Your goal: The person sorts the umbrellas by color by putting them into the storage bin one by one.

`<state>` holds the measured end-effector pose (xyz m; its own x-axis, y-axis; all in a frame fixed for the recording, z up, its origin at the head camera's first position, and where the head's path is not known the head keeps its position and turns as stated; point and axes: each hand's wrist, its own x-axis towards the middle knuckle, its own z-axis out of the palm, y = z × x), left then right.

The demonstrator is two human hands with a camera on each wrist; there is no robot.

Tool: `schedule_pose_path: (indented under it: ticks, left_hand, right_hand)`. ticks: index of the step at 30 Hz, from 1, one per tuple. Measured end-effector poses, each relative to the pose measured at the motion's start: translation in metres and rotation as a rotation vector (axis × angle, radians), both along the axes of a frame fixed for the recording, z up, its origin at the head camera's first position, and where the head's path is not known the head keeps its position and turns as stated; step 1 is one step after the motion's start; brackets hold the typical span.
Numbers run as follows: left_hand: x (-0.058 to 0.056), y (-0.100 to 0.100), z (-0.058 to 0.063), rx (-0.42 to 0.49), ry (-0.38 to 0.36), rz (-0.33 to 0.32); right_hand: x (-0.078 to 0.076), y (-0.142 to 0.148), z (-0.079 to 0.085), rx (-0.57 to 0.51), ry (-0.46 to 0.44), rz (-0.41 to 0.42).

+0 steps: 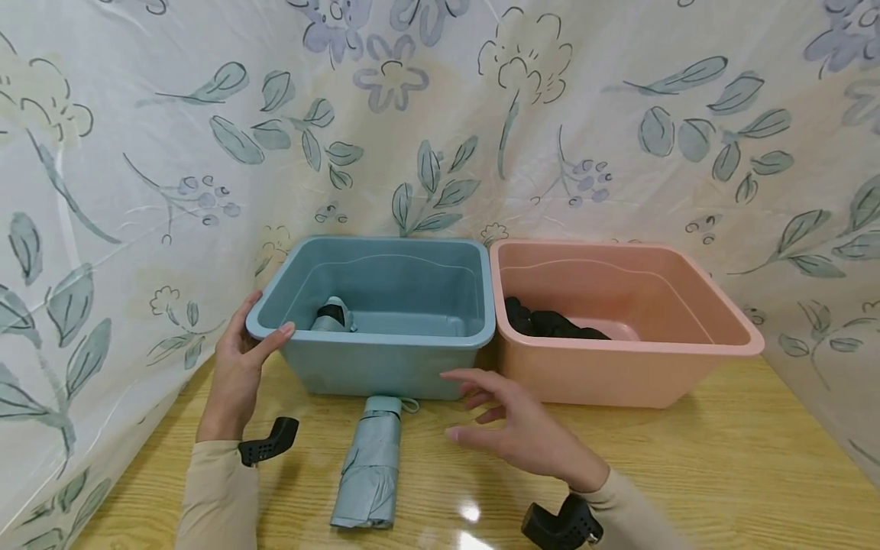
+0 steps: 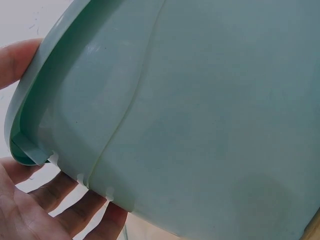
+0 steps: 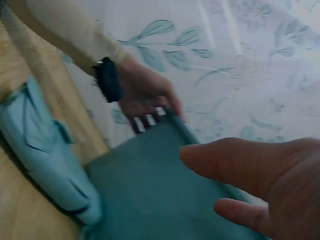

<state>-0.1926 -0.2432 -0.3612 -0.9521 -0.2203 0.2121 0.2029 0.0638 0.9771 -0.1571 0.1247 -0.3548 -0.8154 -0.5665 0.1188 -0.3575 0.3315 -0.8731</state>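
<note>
My left hand grips the front left corner of a blue plastic bin, its thumb over the rim and its fingers against the outer wall, as the left wrist view shows. Near the bin's front right corner, my right hand hovers above the table with spread, slightly bent fingers, holding nothing. A folded grey-blue umbrella lies on the table before the blue bin, its capped end toward it. Inside that bin rests a pale blue-grey object with a black band, partly hidden by the front wall.
A pink plastic bin stands right beside the blue one, with a black, soft-looking item inside. Flower-patterned cloth hangs behind and at both sides of the wood-grain table.
</note>
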Motion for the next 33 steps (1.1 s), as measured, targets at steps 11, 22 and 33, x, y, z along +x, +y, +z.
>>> schedule_pose_path:
  ticks: [11, 22, 33]
  left_hand:
    - [0.0, -0.001, -0.002, 0.008, 0.015, -0.012]
    - [-0.001, -0.001, -0.002, -0.002, 0.017, -0.01]
    - [0.0, -0.001, -0.003, 0.008, 0.033, -0.015]
  right_hand:
    - [-0.005, -0.055, -0.045, 0.082, -0.128, 0.04]
    - [-0.005, -0.099, -0.054, 0.307, -0.026, 0.017]
    - [0.001, -0.131, -0.056, 0.488, 0.05, -0.067]
